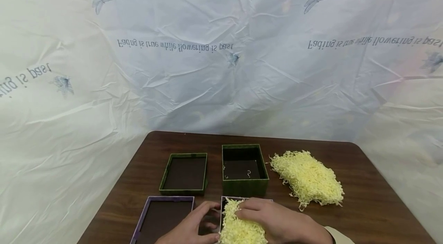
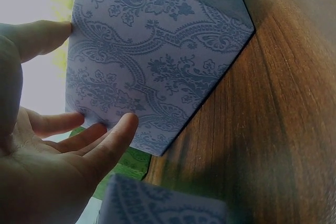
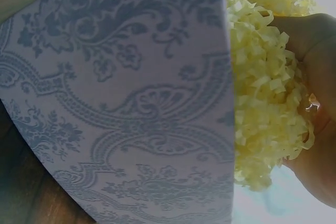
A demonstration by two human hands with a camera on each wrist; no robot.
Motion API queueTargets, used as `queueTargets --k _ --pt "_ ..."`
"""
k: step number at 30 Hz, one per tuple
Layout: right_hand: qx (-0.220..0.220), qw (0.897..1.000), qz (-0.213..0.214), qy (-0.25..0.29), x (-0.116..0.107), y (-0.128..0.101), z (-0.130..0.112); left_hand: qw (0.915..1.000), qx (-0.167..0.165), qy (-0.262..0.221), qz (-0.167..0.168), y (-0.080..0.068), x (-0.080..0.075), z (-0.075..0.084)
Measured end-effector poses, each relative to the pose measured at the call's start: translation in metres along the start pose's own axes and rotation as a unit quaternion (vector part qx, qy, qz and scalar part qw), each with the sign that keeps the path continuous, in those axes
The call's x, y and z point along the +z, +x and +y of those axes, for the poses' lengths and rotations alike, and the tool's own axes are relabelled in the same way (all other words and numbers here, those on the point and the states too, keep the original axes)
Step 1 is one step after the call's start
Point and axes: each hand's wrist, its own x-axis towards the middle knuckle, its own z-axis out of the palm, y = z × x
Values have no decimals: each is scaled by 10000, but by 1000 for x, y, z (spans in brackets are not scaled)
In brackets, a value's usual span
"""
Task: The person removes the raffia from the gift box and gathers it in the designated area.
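Note:
A box with a purple-grey patterned side [image 2: 136, 45] stands at the table's near edge in the head view. Yellow shredded paper [image 1: 238, 230] fills it and bulges above its rim. My right hand [image 1: 277, 217] reaches over from the right and grips the shredded paper; in the right wrist view its fingers curl about the heap [image 3: 268, 93]. To the left, my left hand [image 1: 192, 224] touches the box's outer wall with spread fingertips [image 2: 126, 121]. Its thumb lies at the rim in the left wrist view.
A purple-edged lid [image 1: 149, 217] lies left of my left hand. Behind are a green lid [image 1: 183, 172] and a deep green box [image 1: 245, 186] with a few paper shreds inside. Another pile of yellow shredded paper [image 1: 308, 178] lies right on the brown wooden table [image 1: 373, 213].

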Motion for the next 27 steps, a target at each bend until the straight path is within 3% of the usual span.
queueTargets --k 13,27 --pt "226 9997 -87 67 -11 -5 -8 9997 115 192 112 1 1 0" --pt "440 9984 325 116 -29 -20 -16 9999 58 114 54 2 0 -2"
